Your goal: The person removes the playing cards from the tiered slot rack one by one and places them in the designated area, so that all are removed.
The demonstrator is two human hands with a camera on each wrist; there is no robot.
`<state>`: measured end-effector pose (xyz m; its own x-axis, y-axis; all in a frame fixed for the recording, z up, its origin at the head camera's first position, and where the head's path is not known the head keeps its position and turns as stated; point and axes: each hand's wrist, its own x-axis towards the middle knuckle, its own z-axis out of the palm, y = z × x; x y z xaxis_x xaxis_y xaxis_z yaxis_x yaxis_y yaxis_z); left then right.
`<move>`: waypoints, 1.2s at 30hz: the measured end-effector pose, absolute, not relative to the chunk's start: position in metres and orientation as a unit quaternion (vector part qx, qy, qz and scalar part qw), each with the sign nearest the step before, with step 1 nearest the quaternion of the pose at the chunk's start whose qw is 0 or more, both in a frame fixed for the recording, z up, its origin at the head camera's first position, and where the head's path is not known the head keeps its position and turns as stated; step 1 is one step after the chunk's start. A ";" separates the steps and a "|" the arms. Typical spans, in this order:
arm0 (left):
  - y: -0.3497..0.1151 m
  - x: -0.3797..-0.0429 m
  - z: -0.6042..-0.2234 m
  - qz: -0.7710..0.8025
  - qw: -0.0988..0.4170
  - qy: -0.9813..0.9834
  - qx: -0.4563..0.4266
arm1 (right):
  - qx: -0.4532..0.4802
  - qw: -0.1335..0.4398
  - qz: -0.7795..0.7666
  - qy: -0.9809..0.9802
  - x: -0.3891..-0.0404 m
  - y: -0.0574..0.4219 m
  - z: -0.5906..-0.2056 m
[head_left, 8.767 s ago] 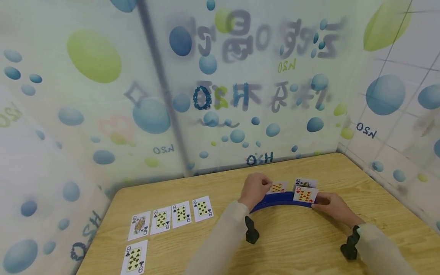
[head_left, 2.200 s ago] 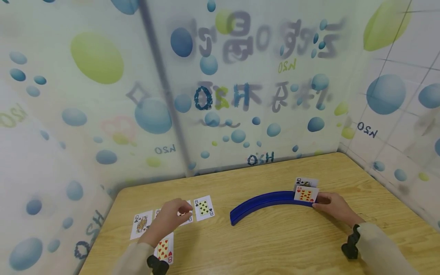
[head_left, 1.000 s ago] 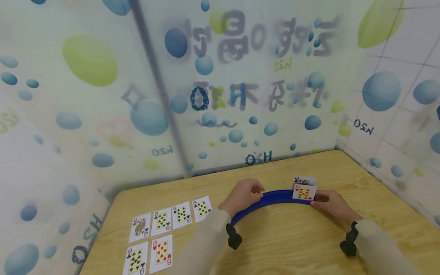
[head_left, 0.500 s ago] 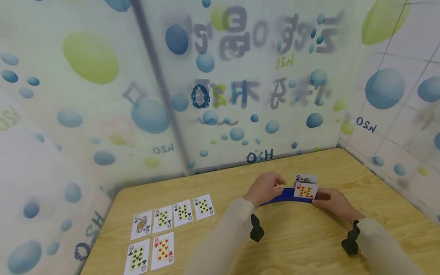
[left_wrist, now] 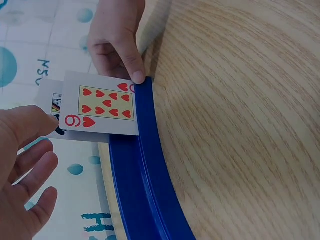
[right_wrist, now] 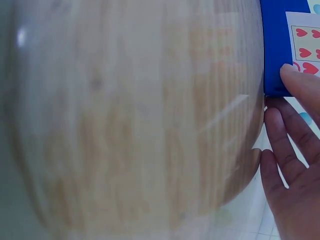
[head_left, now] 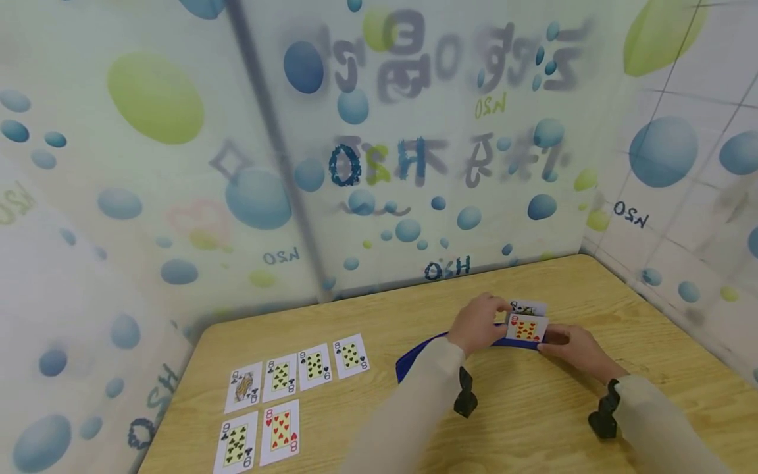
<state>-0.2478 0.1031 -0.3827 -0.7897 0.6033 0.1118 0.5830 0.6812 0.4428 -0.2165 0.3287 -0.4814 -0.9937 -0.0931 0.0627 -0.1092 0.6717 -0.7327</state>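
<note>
A blue curved card holder point(head_left: 408, 362) stands on the table with two playing cards upright at its right end. In front is the nine of hearts point(head_left: 527, 328); behind it a black-suited queen point(head_left: 537, 307) is partly covered. My left hand point(head_left: 478, 326) is at the left edge of these cards, thumb and index finger apart. In the left wrist view its thumb point(left_wrist: 30, 125) meets the cards' upper corner, the other fingers loosely bent. My right hand point(head_left: 577, 352) pinches the holder's right end, thumb point(right_wrist: 300, 85) in front and fingers behind.
Face up at the table's left lie a row of cards, the queen of clubs point(head_left: 243, 387), eight of clubs point(head_left: 279, 377), nine of spades point(head_left: 314, 367) and eight of spades point(head_left: 351, 356). Below them are the nine of clubs point(head_left: 235, 444) and eight of hearts point(head_left: 280, 432). A patterned curtain point(head_left: 379, 197) hangs behind.
The eight of hearts, earlier in the holder, now lies beside the nine of clubs. My left hand has come back right to the cards; my right hand stays at the holder's end.
</note>
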 end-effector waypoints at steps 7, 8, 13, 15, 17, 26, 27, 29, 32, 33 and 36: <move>0.111 -0.250 -0.388 0.224 0.015 0.921 0.319 | 0.053 0.009 0.403 -0.914 -0.217 0.329 -0.481; 0.112 -0.250 -0.389 0.223 0.016 0.922 0.316 | 0.055 0.010 0.401 -0.914 -0.217 0.329 -0.481; 0.117 -0.249 -0.389 0.201 0.019 0.927 0.317 | 0.054 0.016 0.393 -0.918 -0.218 0.330 -0.482; 0.118 -0.249 -0.390 0.186 0.021 0.929 0.320 | 0.053 0.016 0.394 -0.917 -0.218 0.330 -0.482; 0.118 -0.249 -0.390 0.175 0.023 0.930 0.323 | 0.054 0.015 0.398 -0.916 -0.218 0.329 -0.482; 0.119 -0.248 -0.395 0.215 0.023 0.921 0.323 | 0.055 0.021 0.386 -0.921 -0.218 0.330 -0.481; 0.120 -0.248 -0.396 0.219 0.023 0.921 0.322 | 0.055 0.023 0.384 -0.922 -0.218 0.329 -0.481; 0.122 -0.247 -0.398 0.221 0.024 0.921 0.319 | 0.055 0.025 0.380 -0.923 -0.217 0.329 -0.480; 0.123 -0.245 -0.401 0.215 0.029 0.926 0.310 | 0.054 0.027 0.377 -0.924 -0.217 0.329 -0.480; 0.124 -0.244 -0.402 0.214 0.029 0.927 0.306 | 0.053 0.027 0.377 -0.924 -0.217 0.329 -0.480; 0.124 -0.243 -0.402 0.215 0.031 0.929 0.299 | 0.050 0.025 0.380 -0.923 -0.216 0.329 -0.480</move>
